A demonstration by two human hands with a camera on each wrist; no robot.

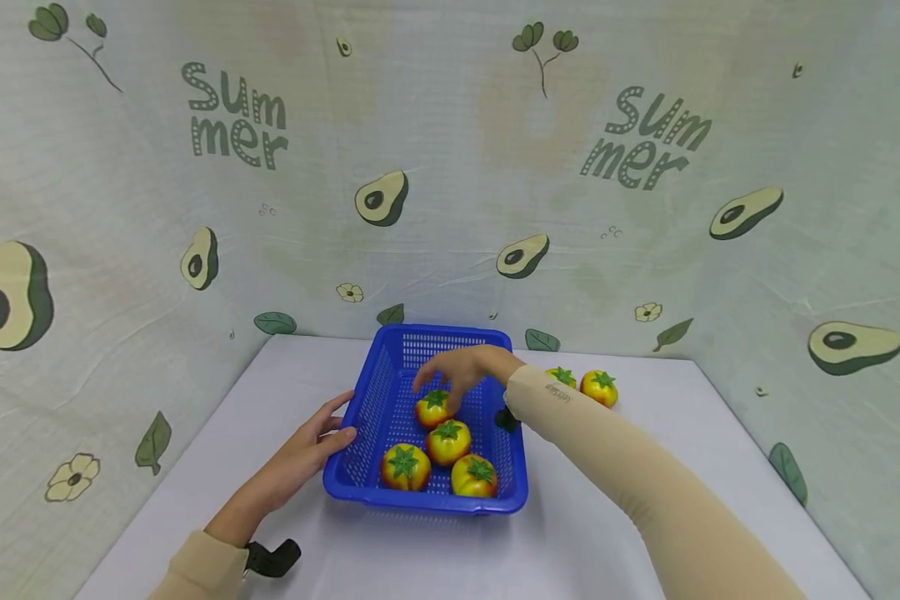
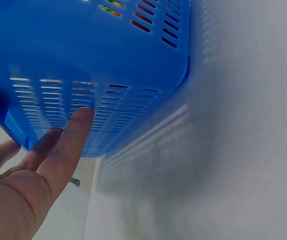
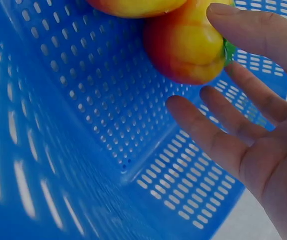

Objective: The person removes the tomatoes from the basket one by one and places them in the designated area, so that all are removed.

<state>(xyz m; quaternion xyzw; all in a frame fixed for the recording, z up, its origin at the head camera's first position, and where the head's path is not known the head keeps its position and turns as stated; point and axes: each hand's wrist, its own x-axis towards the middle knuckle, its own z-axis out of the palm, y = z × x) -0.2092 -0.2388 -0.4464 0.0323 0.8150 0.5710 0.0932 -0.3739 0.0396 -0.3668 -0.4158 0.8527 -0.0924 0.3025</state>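
A blue perforated plastic basket (image 1: pixel 425 498) sits on the table with several yellow-red toy tomatoes inside. My left hand (image 1: pixel 300 458) holds its left side, thumb on the rim and fingers (image 2: pixel 68 142) against the slotted outer wall. Over the basket's far part, my right hand (image 1: pixel 461 371) hovers with spread fingers around the rearmost tomato (image 1: pixel 432 408). The right wrist view shows gaps between those fingers and that tomato (image 3: pixel 188 45); its thumb (image 3: pixel 248 25) overlaps the fruit's edge, and contact there is unclear. Three other tomatoes sit closer, including a middle one (image 1: pixel 448 442).
Two tomatoes lie on the white table (image 1: pixel 592 483) behind the right forearm; one (image 1: pixel 600 388) shows well, the other (image 1: pixel 562 377) is partly covered by the sleeve. A printed cloth (image 1: pixel 450 275) hangs around the table's back and sides.
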